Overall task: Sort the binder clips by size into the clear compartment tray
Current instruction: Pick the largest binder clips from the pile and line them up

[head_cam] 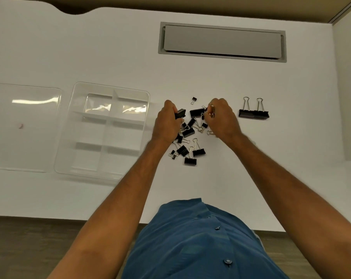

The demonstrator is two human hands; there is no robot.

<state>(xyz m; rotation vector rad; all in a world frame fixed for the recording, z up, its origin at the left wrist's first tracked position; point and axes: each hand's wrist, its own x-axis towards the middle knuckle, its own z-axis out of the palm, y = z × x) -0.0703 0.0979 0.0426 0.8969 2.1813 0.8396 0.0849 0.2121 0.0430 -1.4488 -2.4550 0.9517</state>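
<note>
At the far left of the frame a flat clear lid (24, 125) lies on the white surface (90, 47), with a small reddish mark showing through it; no writing or brand can be read anywhere. Just right of it sits the clear compartment tray (144, 109), split into six compartments in two columns of three, none holding a clip.

In the middle of the frame lies the pile of black binder clips (187, 137), mixed in size and tangled, too many overlapping to count surely. One tiny clip (194, 100) sits alone just above the pile. The left hand (166, 123) is curled around a black clip (180, 113) at the pile's left edge. The right hand (221, 117) is curled at the pile's right edge, its fingers pinching silver wire handles (212, 110).

Further right, well apart from the pile, two large clips (253, 113) lie side by side, touching, their silver handles pointing to the top of the frame.

In the upper right a grey rectangular hatch (222, 42) is set into the surface. At the bottom centre is the person's blue buttoned shirt (190, 238).
</note>
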